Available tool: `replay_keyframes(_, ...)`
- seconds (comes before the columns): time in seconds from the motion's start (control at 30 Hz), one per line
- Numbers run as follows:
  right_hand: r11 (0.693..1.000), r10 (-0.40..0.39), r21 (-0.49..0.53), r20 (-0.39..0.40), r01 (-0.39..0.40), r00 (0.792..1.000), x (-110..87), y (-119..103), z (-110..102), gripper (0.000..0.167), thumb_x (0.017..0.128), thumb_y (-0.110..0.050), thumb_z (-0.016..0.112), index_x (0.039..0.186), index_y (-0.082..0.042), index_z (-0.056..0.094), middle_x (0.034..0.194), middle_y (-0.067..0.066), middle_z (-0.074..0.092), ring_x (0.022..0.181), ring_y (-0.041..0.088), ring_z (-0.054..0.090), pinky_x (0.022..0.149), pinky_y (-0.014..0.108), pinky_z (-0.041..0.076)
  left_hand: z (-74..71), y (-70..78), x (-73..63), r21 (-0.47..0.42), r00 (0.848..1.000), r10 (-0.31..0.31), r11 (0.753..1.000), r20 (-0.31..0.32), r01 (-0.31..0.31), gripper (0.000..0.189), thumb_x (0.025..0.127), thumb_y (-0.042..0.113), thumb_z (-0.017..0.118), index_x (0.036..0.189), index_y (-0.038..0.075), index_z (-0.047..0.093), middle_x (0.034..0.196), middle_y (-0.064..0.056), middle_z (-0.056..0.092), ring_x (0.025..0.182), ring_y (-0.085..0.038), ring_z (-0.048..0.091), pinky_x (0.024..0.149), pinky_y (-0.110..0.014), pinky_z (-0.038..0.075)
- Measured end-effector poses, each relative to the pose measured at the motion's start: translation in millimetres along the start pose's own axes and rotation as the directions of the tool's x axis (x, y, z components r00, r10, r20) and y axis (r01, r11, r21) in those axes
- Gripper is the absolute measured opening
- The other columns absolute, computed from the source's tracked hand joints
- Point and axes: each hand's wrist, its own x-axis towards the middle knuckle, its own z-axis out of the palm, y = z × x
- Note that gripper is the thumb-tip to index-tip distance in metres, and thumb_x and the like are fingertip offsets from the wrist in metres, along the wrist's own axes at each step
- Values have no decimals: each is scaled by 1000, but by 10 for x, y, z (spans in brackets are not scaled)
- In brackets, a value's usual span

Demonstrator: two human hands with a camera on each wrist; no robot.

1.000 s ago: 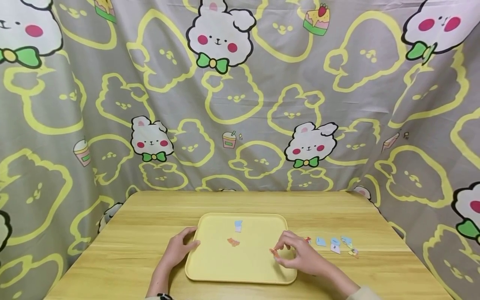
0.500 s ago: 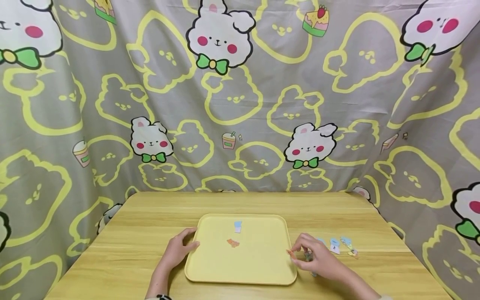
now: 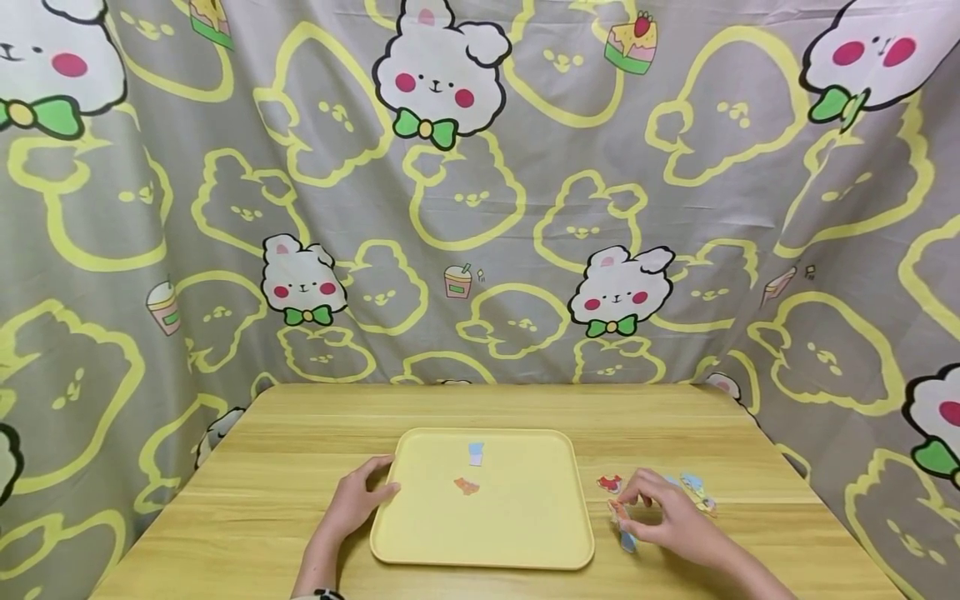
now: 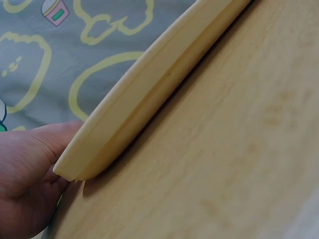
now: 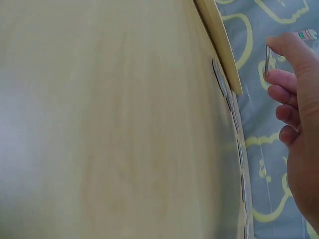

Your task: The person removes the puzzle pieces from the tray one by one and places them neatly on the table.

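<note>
Grey curtain with white rabbits and yellow outlines hangs behind a wooden table. At left, the left hand grips the left rim of a yellow tray, thumb over the edge, the same hold as a second ago. On the tray, an orange piece lies nearer than a blue-and-white piece; both have stayed put. Just right of the tray, a red piece, mostly covered earlier, now shows fully on the table. Nearer, the pinched piece, orange-edged, is held clear of the tabletop between thumb and forefinger of the right hand, which has moved right from over the tray. Below it lies a blue piece. Farther right, light-coloured pieces sit partly behind the hand.
</note>
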Motion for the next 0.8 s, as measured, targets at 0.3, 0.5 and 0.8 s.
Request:
replay_keyframes(0.3, 995, 79, -53, -13, -79, 997, -106, 75, -123, 29, 77, -12, 82, 93, -27, 63, 86, -14, 57, 74, 3, 45, 60, 17, 39, 17, -23, 19, 10, 1000, 6, 1000, -2, -5, 51, 89, 26, 71, 136, 11, 56, 143, -21, 53, 137, -45, 42, 113, -60, 35)
replay_keyframes(0.5, 993, 91, -71, -24, -93, 996, -169, 127, -199, 31, 77, -10, 82, 91, -28, 61, 83, -13, 55, 73, 5, 44, 58, 20, 37, 2, -15, 11, 9, 1000, 2, 1000, 3, -2, 52, 90, 26, 71, 136, 10, 56, 144, -22, 52, 137, -46, 42, 113, -61, 35)
replay_keyframes(0.8, 989, 106, -100, -20, -107, 994, -223, 185, -249, 30, 77, -11, 82, 89, -28, 60, 81, -12, 54, 74, 6, 44, 60, 20, 36, -8, 7, 3, 5, 1000, -1, 1000, 11, 1, 52, 90, 25, 71, 137, 10, 55, 144, -22, 51, 138, -45, 41, 113, -61, 35)
